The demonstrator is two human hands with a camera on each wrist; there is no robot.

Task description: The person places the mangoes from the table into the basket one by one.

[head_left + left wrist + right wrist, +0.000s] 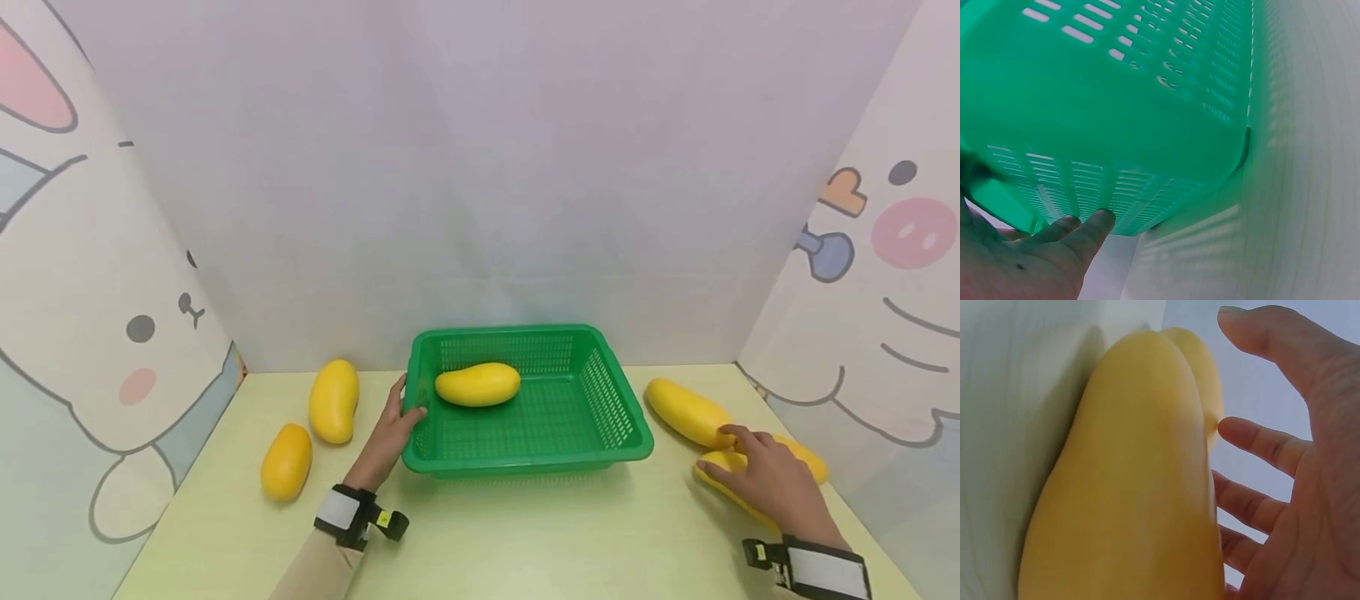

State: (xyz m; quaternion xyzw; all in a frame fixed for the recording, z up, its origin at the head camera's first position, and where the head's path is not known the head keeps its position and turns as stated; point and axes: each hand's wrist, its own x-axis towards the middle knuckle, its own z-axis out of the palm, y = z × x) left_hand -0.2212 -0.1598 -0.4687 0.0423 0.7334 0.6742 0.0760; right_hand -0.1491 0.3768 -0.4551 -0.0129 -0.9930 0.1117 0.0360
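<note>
My left hand (388,442) holds the left rim of a green plastic basket (525,463), thumb over the rim and fingers along the outside. In the left wrist view, those fingers (1088,234) lie against the slotted wall. One yellow mango (478,385) lies inside the basket, toward its back left. At the right, my right hand (776,479) is over a group of three mangoes, its fingers spread. Beneath it is the front mango (723,462), partly covered; behind are a longer mango (686,410) and another (810,458) at the right. The right wrist view shows the fingers beside a large mango (1129,475).
Two more mangoes, one upper (333,402) and one lower (286,463), lie on the pale yellow table (525,542) left of the basket. A plain pale wall (480,183) stands close behind it, with cartoon-printed panels at both sides.
</note>
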